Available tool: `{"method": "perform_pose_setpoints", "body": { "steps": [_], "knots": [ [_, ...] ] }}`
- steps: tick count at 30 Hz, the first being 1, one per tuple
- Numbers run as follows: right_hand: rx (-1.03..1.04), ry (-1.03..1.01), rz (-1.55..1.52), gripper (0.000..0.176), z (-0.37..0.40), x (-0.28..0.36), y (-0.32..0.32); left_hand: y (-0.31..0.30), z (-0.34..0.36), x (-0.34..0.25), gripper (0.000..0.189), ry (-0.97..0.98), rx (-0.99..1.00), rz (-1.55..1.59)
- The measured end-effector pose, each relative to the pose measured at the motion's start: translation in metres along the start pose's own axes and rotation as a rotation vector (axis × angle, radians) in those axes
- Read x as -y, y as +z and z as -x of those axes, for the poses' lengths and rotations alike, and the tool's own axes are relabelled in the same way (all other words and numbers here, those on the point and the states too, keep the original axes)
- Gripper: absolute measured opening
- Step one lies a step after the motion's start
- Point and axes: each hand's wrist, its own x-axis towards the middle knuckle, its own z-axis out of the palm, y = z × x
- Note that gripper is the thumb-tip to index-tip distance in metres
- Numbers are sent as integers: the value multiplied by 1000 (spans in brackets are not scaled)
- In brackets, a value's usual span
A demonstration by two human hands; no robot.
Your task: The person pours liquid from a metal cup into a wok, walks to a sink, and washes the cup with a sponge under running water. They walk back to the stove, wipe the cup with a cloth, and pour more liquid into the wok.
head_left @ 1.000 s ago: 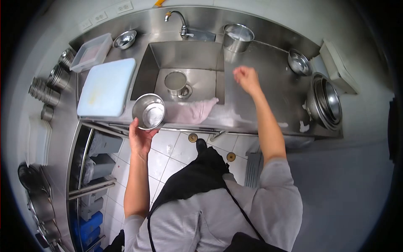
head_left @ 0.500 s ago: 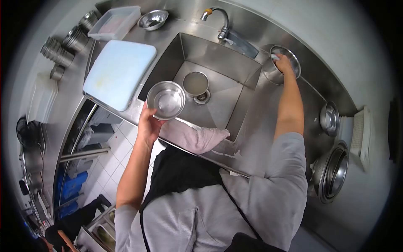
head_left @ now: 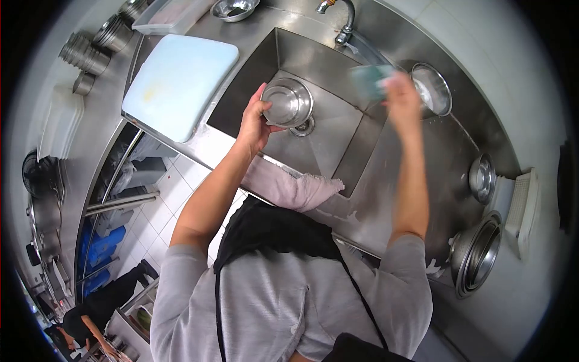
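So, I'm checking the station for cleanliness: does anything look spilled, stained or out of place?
Two things: the pale cutting board has a yellowish mark, unlike its otherwise plain top, and whitish patches, perhaps suds, lie on the counter near the pink cloth at the front edge of the sink.

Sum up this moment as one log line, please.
left hand: holding metal bowl over sink | right hand: gripping blurred green pad near metal pot | pink cloth: on sink's front edge
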Motion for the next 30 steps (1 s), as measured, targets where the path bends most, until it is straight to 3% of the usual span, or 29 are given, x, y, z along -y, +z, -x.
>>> {"method": "perform_pose_setpoints", "body": {
  "steps": [1, 2, 3, 5, 6, 8, 11, 14, 15, 18, 19, 20, 22, 24, 26, 28, 30],
  "knots": [
    [42, -219, 77, 26, 19, 30, 26, 8, 1, -2, 74, 9, -21, 11],
    [200, -181, 52, 25, 32, 47, 48, 15, 2, -1, 73, 35, -42, -56],
    [141, -519, 95, 21, 40, 40, 81, 21, 2, 0, 72, 63, -64, -123],
    [379, -553, 63, 21, 53, 38, 128, 30, 7, 0, 69, 128, -130, -263],
    [546, -356, -31, 21, 61, 40, 146, 14, -1, 9, 64, 202, -27, -295],
    [704, -19, -177, 24, 65, 62, 151, -5, -12, 20, 60, 324, -65, -483],
    [715, -383, -93, 28, 69, 40, 170, -17, 0, 20, 60, 310, -172, -401],
    [416, -701, 539, 33, 86, 44, 164, -9, 21, 11, 62, 244, -328, -451],
    [457, -583, 503, 36, 90, 51, 165, -12, 21, 12, 64, 232, -313, -427],
    [773, 86, -89, 40, 76, 67, 163, -10, 14, 20, 70, 451, -278, -479],
    [815, 261, -342, 43, 76, 53, 181, 7, 24, 5, 73, 420, -304, -387],
    [669, 221, -778, 47, 86, 39, 196, 3, 17, 3, 71, 435, -294, -286],
    [559, 433, -1186, 47, 86, 63, 195, 9, 10, -8, 60, 403, -335, -109],
    [381, 210, -1078, 48, 85, 75, 210, -8, -4, -6, 54, 157, -55, 277],
    [279, -87, -732, 49, 88, 69, 213, 6, 7, -16, 54, 45, 8, 274],
    [306, -418, -88, 49, 81, 58, 193, 18, 4, -27, 52, 20, -11, 129],
    [256, -514, 50, 43, 77, 41, 194, 21, -3, -29, 46, 147, -90, -205]
  ]
}}
